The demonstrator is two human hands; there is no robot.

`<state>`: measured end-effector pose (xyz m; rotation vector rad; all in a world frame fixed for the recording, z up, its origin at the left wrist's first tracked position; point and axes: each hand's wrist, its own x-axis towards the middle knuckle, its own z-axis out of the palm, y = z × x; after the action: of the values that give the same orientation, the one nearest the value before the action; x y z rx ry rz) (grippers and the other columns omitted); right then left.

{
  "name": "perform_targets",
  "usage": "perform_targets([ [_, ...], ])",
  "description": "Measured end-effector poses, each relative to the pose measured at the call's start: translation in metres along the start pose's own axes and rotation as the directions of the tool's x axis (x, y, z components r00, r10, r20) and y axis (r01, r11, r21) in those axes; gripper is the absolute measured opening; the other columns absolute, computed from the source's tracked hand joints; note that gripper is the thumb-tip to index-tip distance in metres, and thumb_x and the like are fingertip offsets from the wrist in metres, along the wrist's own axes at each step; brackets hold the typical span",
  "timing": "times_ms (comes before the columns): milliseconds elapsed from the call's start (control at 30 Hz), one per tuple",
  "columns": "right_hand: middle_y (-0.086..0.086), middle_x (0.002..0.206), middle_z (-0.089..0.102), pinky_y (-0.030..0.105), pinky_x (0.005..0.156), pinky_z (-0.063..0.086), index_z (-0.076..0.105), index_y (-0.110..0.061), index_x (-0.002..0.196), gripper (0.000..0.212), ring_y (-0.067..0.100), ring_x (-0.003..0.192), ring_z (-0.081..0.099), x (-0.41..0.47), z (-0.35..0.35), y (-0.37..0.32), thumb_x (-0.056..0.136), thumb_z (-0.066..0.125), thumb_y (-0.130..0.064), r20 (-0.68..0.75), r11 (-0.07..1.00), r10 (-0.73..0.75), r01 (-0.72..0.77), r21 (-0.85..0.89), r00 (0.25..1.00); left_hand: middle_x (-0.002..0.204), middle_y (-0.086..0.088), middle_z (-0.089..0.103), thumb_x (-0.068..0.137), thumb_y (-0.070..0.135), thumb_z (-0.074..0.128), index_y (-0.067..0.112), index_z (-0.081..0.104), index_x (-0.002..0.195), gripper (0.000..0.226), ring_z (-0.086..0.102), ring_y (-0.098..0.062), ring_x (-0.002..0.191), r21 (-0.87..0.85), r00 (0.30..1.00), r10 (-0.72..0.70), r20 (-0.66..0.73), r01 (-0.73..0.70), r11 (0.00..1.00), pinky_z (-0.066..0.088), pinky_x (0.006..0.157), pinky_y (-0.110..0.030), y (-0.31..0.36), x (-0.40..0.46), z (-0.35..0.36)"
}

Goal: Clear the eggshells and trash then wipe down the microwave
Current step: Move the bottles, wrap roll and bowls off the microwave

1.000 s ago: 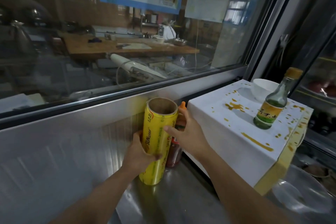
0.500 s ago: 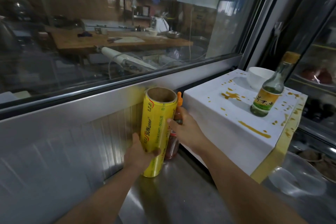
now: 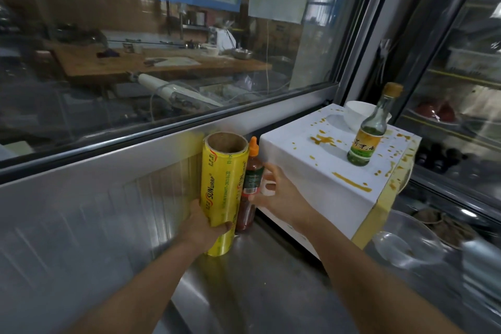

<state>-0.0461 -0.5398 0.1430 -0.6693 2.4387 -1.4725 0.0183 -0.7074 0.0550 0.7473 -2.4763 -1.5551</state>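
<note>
Though white, microwave (image 3: 306,179) yellow-splattered.

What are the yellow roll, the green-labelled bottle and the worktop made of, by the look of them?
Yellow roll: glossy plastic film on what looks like a brown cardboard core, whose matte inside shows at the top. Green-labelled bottle: clear, probably glass, see-through at the neck, with a paper-like label. Worktop: likely stainless steel, grey with a brushed sheen and soft reflections.

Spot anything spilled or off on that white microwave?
Yes. Yellow-orange splatter is spilled across the top of the white microwave, with a long streak near its front edge and drips down the right corner. A green bottle stands among the spots.
</note>
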Motion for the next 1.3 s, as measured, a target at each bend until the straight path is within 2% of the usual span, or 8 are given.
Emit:
perform_targets([
  [133,-0.003,0.136,0.043,0.037,0.099,0.044,0.026,-0.024,0.143,0.087,0.012,0.118,0.046,-0.026,-0.017,-0.008,0.073,0.077,-0.019,-0.039,0.996,0.066,-0.068,-0.059,0.997,0.135,-0.003,0.049,0.068,0.031,0.082,0.016,0.026,0.139,0.092,0.052,-0.024,0.116,-0.029,0.999,0.031,0.007,-0.031,0.999,0.045,0.093,-0.034,0.012,-0.027,0.001],
  [200,0.002,0.144,0.037,0.038,0.101,0.043,0.023,-0.024,0.145,0.091,0.019,0.125,0.041,-0.040,-0.025,-0.013,0.072,0.078,-0.020,-0.053,0.992,0.095,-0.099,-0.075,0.994,0.135,-0.005,0.048,0.069,0.030,0.082,0.014,0.023,0.141,0.094,0.050,-0.021,0.113,-0.038,0.997,0.069,0.027,-0.068,0.997,0.042,0.087,-0.028,0.022,-0.041,0.004],
  [333,0.002,0.145,0.035,0.032,0.097,0.042,0.022,-0.025,0.145,0.092,0.020,0.127,0.040,-0.066,-0.042,-0.017,0.072,0.079,-0.022,-0.106,0.988,0.129,-0.137,-0.072,0.986,0.138,-0.007,0.045,0.070,0.030,0.080,0.018,0.022,0.140,0.092,0.045,-0.024,0.124,-0.051,0.982,0.160,0.097,-0.155,0.987,0.039,0.094,-0.031,0.050,-0.059,0.010],
  [500,0.002,0.145,0.036,0.028,0.092,0.040,0.022,-0.027,0.144,0.091,0.019,0.128,0.040,-0.094,-0.081,-0.015,0.073,0.079,-0.022,-0.221,0.980,0.159,-0.182,-0.085,0.962,0.132,0.001,0.052,0.070,0.025,0.081,0.018,0.029,0.136,0.084,0.051,-0.013,0.110,-0.056,0.935,0.307,0.177,-0.302,0.952,0.040,0.091,-0.026,0.096,-0.068,0.025],
  [600,0.003,0.145,0.037,0.029,0.090,0.042,0.023,-0.028,0.145,0.091,0.020,0.128,0.040,-0.105,-0.111,-0.013,0.073,0.079,-0.021,-0.270,0.976,0.181,-0.206,-0.067,0.946,0.138,-0.002,0.046,0.071,0.030,0.079,0.017,0.025,0.141,0.089,0.047,-0.019,0.123,-0.014,0.917,0.341,0.209,-0.346,0.938,0.040,0.099,-0.031,0.125,-0.068,0.046],
  [767,0.003,0.144,0.038,0.042,0.103,0.042,0.022,-0.024,0.146,0.091,0.021,0.129,0.040,-0.111,-0.160,-0.004,0.074,0.078,-0.018,-0.315,0.979,0.174,-0.198,-0.044,0.933,0.137,-0.003,0.044,0.072,0.041,0.076,0.028,0.020,0.141,0.089,0.046,-0.018,0.112,0.005,0.908,0.324,0.267,-0.338,0.941,0.044,0.078,-0.028,0.173,-0.052,0.086],
  [933,0.005,0.142,0.039,0.043,0.103,0.042,0.024,-0.024,0.145,0.088,0.020,0.126,0.041,-0.102,-0.203,0.015,0.075,0.077,-0.025,-0.334,0.989,0.115,-0.138,-0.046,0.936,0.139,-0.005,0.046,0.068,0.039,0.080,0.026,0.030,0.137,0.086,0.048,-0.024,0.120,-0.040,0.908,0.370,0.196,-0.370,0.928,0.044,0.095,-0.033,0.226,-0.030,0.122],
  [1300,-0.004,0.139,0.041,0.030,0.097,0.041,0.025,-0.031,0.143,0.081,0.009,0.119,0.042,-0.060,-0.244,0.067,0.077,0.072,-0.040,-0.300,0.998,0.055,-0.062,-0.014,0.952,0.126,-0.003,0.058,0.068,0.031,0.080,0.019,0.040,0.131,0.075,0.057,-0.024,0.110,0.020,0.930,0.367,-0.005,-0.367,0.930,0.047,0.092,-0.035,0.294,0.010,0.186],
])
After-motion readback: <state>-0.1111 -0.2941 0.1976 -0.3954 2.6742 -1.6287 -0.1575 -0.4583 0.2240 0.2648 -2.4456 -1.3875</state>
